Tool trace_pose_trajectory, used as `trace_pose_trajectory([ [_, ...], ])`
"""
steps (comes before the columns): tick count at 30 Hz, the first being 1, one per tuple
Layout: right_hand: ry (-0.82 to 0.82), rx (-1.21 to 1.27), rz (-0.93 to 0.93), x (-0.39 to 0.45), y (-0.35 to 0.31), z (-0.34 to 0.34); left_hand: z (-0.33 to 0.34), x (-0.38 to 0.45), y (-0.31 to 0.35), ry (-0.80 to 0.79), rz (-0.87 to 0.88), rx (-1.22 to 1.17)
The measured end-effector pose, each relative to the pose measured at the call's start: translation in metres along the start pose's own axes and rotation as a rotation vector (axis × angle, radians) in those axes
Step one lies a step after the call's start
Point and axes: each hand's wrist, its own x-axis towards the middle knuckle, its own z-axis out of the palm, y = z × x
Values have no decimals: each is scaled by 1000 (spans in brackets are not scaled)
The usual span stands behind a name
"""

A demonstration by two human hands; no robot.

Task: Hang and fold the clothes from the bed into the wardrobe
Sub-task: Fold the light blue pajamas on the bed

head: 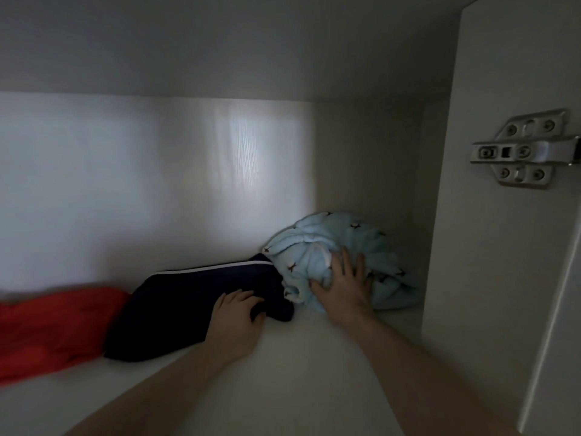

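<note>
Three garments lie in a row on a white wardrobe shelf [314, 357]. A fluffy light-blue garment [317, 247] with small dark marks is bundled in the back right corner. My right hand [344, 289] presses on it with spread, straight fingers. Left of it lies a folded navy garment [195, 303] with a white stripe along its top edge. My left hand [239, 316] rests on the navy garment's right end, fingers bent over its edge. A red garment [53, 325] lies at the far left, partly cut off by the frame.
The shelf's back panel [157, 184] and ceiling close the compartment in. The wardrobe's right side wall [490, 247] stands close beside the blue bundle, with a metal door hinge [525, 151] on it. Bare shelf board shows in front of the garments.
</note>
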Motion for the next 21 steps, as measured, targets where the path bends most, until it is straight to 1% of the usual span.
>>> trace_pose_trajectory([
  [2, 31, -1, -42, -15, 5, 0, 5, 1, 1, -8, -16, 8],
  [4, 12, -42, -58, -29, 7, -1, 6, 0, 0, -20, -10, 31],
  [7, -73, -47, -28, -51, 2, -11, 6, -6, 0, -59, 1, 54],
  [10, -194, -12, 53, -77, -6, -25, 2, -16, 4, -102, -13, 32],
  [12, -274, -52, 105, -94, -10, -35, -1, -26, 6, -129, -5, 13],
  [16, -376, -160, 136, -131, -21, -53, -10, -55, 11, -191, 70, -38],
  [21, -453, -234, 104, -180, -39, -71, -27, -95, 16, -251, 186, -86],
])
